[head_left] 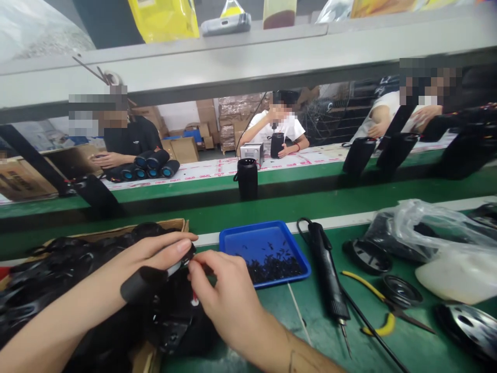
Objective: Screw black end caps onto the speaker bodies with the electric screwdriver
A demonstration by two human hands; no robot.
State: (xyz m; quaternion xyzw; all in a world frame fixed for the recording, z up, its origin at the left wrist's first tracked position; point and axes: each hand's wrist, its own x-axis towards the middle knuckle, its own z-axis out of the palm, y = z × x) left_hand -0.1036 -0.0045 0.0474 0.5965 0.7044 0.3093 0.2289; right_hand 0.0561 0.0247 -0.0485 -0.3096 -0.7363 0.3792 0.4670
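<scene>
My left hand is closed around a black plastic part, with fingers and thumb bent over its upper end. Close against it, my right hand pinches at the same end with thumb and forefinger; whatever is between those fingertips is too small to make out. A short red wire with a white plug hangs just below the right fingertips. Beneath the hands lie more black parts, partly hidden by them. Right behind the right hand sits a blue tray of small black screws.
An electric screwdriver, yellow-handled pliers and round black speaker parts lie at right, near a clear plastic bag. A cardboard box of black parts stands left. Beyond, black cylindrical speakers stand along a green conveyor; several co-workers sit opposite.
</scene>
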